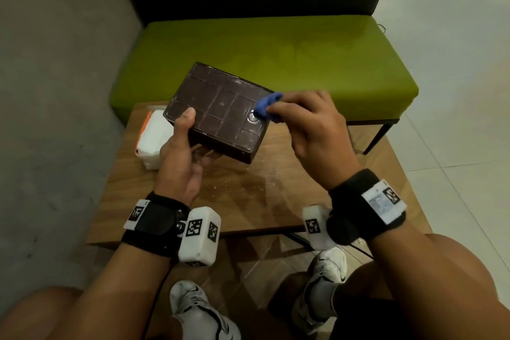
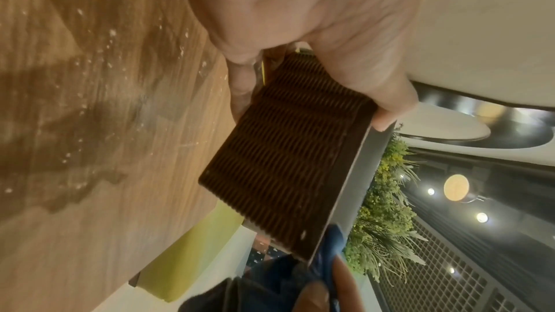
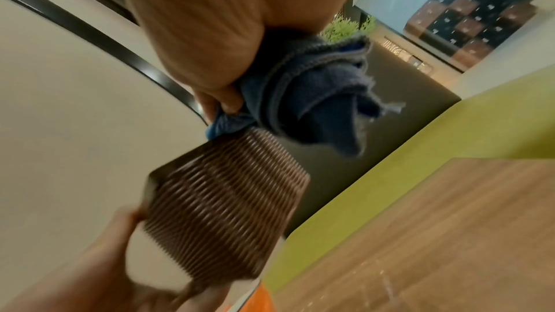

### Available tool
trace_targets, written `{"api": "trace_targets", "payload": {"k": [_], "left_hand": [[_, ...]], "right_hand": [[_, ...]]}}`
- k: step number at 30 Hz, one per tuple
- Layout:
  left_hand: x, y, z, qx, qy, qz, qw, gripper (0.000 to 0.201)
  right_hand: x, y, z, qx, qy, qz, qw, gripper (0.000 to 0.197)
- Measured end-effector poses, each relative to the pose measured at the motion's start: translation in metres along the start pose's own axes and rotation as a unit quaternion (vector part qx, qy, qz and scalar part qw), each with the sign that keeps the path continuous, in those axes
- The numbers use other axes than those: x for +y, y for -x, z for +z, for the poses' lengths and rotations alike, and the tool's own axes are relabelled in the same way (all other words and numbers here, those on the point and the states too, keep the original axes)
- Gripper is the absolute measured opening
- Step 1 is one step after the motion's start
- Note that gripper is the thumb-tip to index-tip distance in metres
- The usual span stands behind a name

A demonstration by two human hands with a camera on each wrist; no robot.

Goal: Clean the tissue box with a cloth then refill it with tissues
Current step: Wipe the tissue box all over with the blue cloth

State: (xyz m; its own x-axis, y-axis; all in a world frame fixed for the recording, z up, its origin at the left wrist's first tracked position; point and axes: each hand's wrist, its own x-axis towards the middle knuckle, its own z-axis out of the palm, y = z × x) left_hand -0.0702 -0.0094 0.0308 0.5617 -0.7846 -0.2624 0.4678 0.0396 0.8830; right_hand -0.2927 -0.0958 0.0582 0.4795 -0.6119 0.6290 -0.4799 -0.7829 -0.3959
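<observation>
1. Sitting low in the room, a wooden table (image 1: 248,201) carries white specks and a dark wet patch; grey wall lies to the left, pale floor tiles to the right.
2. Behind the table stands a green bench (image 1: 276,58) with a black back.
3. On the table's left edge lies a white tissue pack (image 1: 151,141) with an orange trim.
4. The left hand (image 1: 179,157) grips the brown tissue box (image 1: 218,113), thumb on its flat gridded face and fingers curled beneath; the box is held tilted above the table, its sides ribbed.
5. The right hand (image 1: 311,124) clutches a bunched blue cloth (image 1: 266,105) in curled fingers, pressing it against the box's right corner beside a small round metal stud.
6. Both wrists wear black straps with white blocks showing square black-and-white markers; no readable writing appears.
</observation>
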Motion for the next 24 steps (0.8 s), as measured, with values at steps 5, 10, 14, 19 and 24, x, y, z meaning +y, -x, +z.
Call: {"api": "trace_targets", "payload": {"k": [5, 10, 14, 19, 24], "left_hand": [[0.006, -0.003, 0.010, 0.017, 0.012, -0.012, 1.000, 0.042], [0.002, -0.003, 0.010, 0.022, 0.027, -0.044, 0.998, 0.042], [0.000, -0.001, 0.018, 0.003, 0.039, -0.064, 0.997, 0.048], [-0.006, -0.007, 0.014, 0.020, 0.047, -0.131, 0.990, 0.060], [-0.005, -0.004, 0.012, -0.007, 0.043, -0.133, 0.990, 0.045]], "right_hand": [[-0.041, 0.024, 0.013, -0.067, -0.026, -0.100, 0.992, 0.033], [-0.019, 0.016, 0.013, 0.004, -0.055, -0.006, 0.998, 0.025], [-0.034, 0.023, 0.019, 0.052, -0.094, 0.051, 0.993, 0.026], [-0.038, 0.033, 0.018, 0.010, -0.120, -0.011, 0.993, 0.027], [-0.014, 0.000, 0.009, 0.071, -0.090, 0.061, 0.992, 0.026]]}}
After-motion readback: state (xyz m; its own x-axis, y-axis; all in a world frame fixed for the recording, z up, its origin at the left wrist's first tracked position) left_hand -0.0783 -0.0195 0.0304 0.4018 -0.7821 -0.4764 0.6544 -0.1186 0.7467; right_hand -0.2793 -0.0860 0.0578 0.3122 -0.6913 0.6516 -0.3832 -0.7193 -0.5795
